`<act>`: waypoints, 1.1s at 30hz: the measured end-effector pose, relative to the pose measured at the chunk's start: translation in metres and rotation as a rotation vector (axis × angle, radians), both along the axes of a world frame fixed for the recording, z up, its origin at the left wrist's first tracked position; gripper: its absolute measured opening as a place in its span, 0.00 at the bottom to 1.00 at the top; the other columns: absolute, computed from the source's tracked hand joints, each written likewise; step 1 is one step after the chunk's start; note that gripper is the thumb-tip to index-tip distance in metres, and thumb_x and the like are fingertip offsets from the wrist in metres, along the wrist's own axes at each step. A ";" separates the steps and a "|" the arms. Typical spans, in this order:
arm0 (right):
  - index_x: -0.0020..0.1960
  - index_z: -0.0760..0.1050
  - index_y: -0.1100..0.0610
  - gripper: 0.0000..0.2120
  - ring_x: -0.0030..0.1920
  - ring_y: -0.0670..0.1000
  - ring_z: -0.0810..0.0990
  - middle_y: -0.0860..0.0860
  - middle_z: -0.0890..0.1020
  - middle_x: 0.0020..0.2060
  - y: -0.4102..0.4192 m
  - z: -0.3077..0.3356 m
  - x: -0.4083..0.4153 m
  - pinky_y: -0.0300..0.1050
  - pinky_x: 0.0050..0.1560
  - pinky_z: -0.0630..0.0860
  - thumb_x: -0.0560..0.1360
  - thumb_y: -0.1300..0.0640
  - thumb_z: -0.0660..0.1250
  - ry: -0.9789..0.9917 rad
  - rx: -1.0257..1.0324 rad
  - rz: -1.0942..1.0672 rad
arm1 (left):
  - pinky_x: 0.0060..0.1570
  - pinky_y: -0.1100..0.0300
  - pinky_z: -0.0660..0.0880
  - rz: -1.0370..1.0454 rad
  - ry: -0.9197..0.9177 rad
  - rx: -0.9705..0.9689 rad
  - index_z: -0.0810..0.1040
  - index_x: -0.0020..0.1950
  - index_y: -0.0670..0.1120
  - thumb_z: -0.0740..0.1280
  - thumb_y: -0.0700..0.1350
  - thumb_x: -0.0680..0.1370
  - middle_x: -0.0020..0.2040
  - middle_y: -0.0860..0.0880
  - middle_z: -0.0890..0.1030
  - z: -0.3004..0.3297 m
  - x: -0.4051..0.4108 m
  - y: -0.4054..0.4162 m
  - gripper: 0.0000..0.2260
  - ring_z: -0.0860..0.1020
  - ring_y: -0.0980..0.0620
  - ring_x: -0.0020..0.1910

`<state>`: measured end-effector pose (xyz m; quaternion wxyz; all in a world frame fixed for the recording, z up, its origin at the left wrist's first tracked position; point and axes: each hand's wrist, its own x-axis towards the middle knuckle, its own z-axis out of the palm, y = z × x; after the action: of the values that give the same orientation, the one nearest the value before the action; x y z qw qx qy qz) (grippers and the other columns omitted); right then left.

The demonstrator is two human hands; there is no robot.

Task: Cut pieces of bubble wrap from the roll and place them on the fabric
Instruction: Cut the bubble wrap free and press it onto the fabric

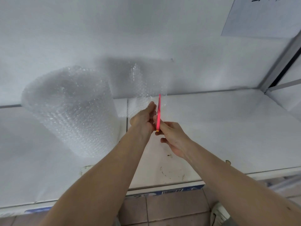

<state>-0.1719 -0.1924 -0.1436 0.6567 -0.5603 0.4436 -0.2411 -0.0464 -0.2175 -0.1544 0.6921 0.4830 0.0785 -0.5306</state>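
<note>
Right now my left hand is curled around the free sheet of bubble wrap, pinching it near the cut line, while my right hand grips the pink cutter edge-on, its tip at the sheet's lower edge. Film this thin should be nearly weightless, floppy and slick, so I judge it needs tension from close beside the blade or it will bunch. The sheet rises from my hands toward the wall. Its roll stands upright to my left on the white table. I cannot tell where the fabric lies.
</note>
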 end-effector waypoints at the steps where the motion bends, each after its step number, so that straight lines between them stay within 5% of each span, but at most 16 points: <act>1: 0.49 0.83 0.60 0.25 0.42 0.47 0.77 0.51 0.82 0.45 0.000 0.001 0.000 0.44 0.43 0.71 0.73 0.36 0.67 -0.004 0.002 -0.003 | 0.24 0.64 0.75 0.002 0.001 -0.003 0.83 0.44 0.41 0.78 0.43 0.69 0.38 0.49 0.85 -0.001 0.000 0.000 0.08 0.83 0.56 0.29; 10: 0.50 0.81 0.61 0.24 0.42 0.48 0.77 0.51 0.82 0.45 -0.002 0.001 -0.001 0.43 0.42 0.70 0.75 0.39 0.67 -0.030 0.007 -0.013 | 0.31 0.60 0.76 -0.002 -0.003 -0.034 0.82 0.41 0.40 0.78 0.41 0.68 0.32 0.49 0.83 -0.003 0.000 -0.001 0.08 0.82 0.54 0.27; 23: 0.48 0.82 0.59 0.20 0.42 0.48 0.77 0.50 0.82 0.43 -0.006 0.004 0.000 0.43 0.41 0.70 0.75 0.40 0.69 -0.064 0.041 -0.031 | 0.33 0.59 0.76 -0.061 -0.095 0.018 0.84 0.42 0.44 0.79 0.48 0.68 0.40 0.50 0.85 -0.002 0.000 0.002 0.10 0.84 0.54 0.36; 29: 0.54 0.81 0.66 0.31 0.43 0.48 0.77 0.54 0.85 0.50 -0.008 0.007 0.001 0.44 0.43 0.71 0.72 0.37 0.69 -0.071 0.067 -0.036 | 0.33 0.60 0.78 -0.053 -0.089 0.006 0.84 0.43 0.41 0.79 0.44 0.67 0.41 0.47 0.86 0.000 -0.004 0.006 0.10 0.84 0.53 0.32; 33: 0.49 0.81 0.61 0.24 0.42 0.48 0.77 0.53 0.84 0.49 -0.008 0.009 0.001 0.44 0.43 0.71 0.73 0.39 0.69 -0.078 0.047 -0.046 | 0.29 0.62 0.76 -0.041 -0.103 0.033 0.82 0.40 0.42 0.79 0.43 0.69 0.38 0.47 0.84 0.002 -0.004 0.007 0.08 0.82 0.53 0.29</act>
<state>-0.1709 -0.2002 -0.1349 0.6807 -0.5246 0.4360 -0.2672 -0.0507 -0.2109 -0.1524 0.6761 0.5226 0.0417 -0.5178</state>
